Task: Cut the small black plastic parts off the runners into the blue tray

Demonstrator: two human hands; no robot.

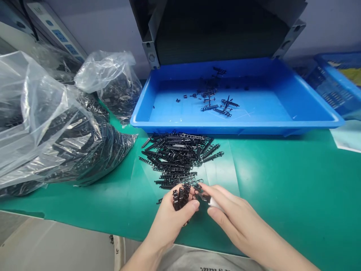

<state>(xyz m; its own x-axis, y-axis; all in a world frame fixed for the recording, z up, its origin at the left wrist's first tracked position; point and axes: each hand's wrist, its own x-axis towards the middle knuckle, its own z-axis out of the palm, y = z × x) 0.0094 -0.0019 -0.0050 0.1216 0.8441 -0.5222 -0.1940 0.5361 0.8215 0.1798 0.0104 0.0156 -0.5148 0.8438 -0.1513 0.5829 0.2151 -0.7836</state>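
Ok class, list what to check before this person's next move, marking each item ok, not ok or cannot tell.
Left hand grips a bunch of black plastic strips: ok.
Right hand pinches a small white object: identity cannot tell.
Blue plastic tray holds loose black pieces: ok.
Pile of black plastic strips lies neatly aligned: not ok, strips cross.
Clear plastic bags of black parts are sealed: cannot tell.

My left hand [169, 222] clutches a bunch of black moulded plastic strips [179, 197]; my right hand [235, 214] pinches a small white piece [214, 203], just below a heap of matching black strips [175, 158] on a green mat [282, 180].
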